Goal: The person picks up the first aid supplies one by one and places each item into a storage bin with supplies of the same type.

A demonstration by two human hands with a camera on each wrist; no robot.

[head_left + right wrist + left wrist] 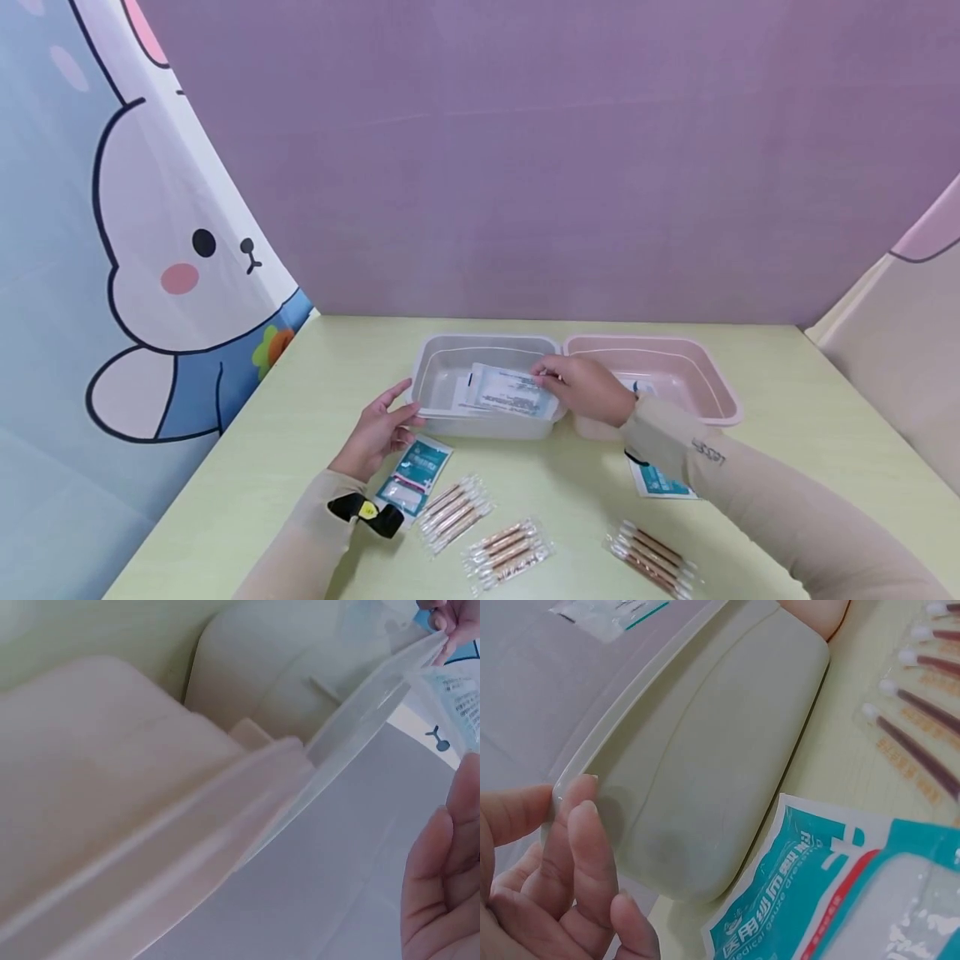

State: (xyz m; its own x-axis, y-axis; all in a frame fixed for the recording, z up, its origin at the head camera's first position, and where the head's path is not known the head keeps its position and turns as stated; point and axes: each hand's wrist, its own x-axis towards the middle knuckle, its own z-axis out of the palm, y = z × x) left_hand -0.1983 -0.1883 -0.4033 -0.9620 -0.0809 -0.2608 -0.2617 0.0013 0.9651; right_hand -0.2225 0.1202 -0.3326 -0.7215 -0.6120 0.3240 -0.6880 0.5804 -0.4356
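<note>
Pinching a white printed packet (506, 390) by its right edge, the right hand (588, 387) is at the right end of the gray bin (480, 427); thumb and fingertips close on the packet. Left hand (381, 432) grips that bin's left rim, thumb to one side, fingers to the other. Gray bin contents: at least one more white packet (462, 392), mostly covered by the held one, so exact count can't be told; whether the held packet touches what lies beneath, also can't tell. Pink bin (686, 367) sits just beside, on the right; it has a pale packet (643, 387) inside, largely blocked by the right hand and forearm, print unreadable. On the table (337, 358), a teal medical gauze dressing packet (416, 473) lies near the left hand, partly behind the wristband (367, 512). Another teal-and-white packet (666, 483) is half hidden under the right sleeve (697, 450). Three clear cotton swab packs lie nearer the person: left (456, 512), middle (508, 554), right (652, 560). Right wrist view is blurry, with hand and held packet cut off at the right edge; left wrist view crops the gauze packet and swabs.
</note>
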